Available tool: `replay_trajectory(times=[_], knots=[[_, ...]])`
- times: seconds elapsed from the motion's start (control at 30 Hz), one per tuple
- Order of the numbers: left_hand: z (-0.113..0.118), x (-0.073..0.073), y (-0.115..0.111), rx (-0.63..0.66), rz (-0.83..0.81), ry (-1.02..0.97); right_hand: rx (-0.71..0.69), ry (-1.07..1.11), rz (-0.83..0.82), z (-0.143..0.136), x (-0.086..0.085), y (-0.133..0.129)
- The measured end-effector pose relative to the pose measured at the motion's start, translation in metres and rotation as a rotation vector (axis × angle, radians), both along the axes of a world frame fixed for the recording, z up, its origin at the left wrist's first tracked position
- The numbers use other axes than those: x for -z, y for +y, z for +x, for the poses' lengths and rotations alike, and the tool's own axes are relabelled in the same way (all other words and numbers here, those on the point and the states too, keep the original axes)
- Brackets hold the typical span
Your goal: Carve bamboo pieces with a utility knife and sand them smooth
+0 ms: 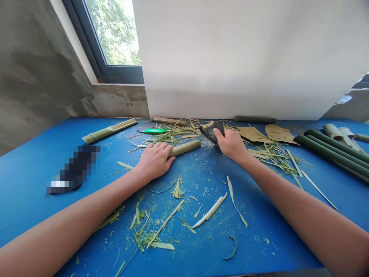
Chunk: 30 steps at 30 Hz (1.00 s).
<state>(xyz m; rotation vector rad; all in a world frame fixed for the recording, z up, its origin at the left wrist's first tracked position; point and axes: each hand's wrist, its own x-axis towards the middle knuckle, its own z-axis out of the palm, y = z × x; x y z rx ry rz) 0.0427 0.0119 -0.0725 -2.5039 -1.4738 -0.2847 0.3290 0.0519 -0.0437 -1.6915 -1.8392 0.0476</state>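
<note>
My left hand (155, 159) is wrapped over the near-left end of a pale green bamboo tube (187, 147), which lies on the blue table (253, 238). The tube's far end sticks out to the right, past my thumb. Just beyond that end, my right hand (232, 145) grips a bent sheet of dark sandpaper (212, 132) dusted with pale powder. A gap shows between the sandpaper and the tube. Behind the tube lies a tool with a bright green handle (155, 131).
Bamboo shavings (211, 211) are scattered widely. A split bamboo piece (111, 130) and a pixelated dark object (76, 169) lie left. Brown sheets (255, 134) and several dark green bamboo tubes (334, 152) lie right. A white panel (245, 57) stands at the back.
</note>
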Motion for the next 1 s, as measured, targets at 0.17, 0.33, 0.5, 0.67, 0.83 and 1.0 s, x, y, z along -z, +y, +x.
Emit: replay_trajectory(times=[0.17, 0.33, 0.5, 0.67, 0.83, 1.0], knots=[[0.003, -0.012, -0.008, -0.017, -0.108, -0.186, -0.121, 0.192, 0.135, -0.002, 0.000, -0.002], [0.009, -0.018, -0.014, 0.071, -0.217, -0.323, -0.327, 0.577, 0.019, -0.020, 0.003, -0.012], [0.007, -0.019, -0.009, 0.079, -0.229, -0.252, -0.369, 0.784, -0.060, -0.026, -0.001, -0.020], [0.008, -0.023, -0.006, -0.002, -0.288, -0.309, -0.371, 0.561, 0.018, -0.030, 0.005, -0.025], [0.021, -0.034, -0.018, -0.145, -0.207, -0.263, -0.317, 0.628, 0.050, -0.035, 0.012, -0.022], [0.024, -0.042, -0.024, -0.145, -0.060, -0.004, -0.216, 0.893, -0.077, -0.036, 0.018, -0.011]])
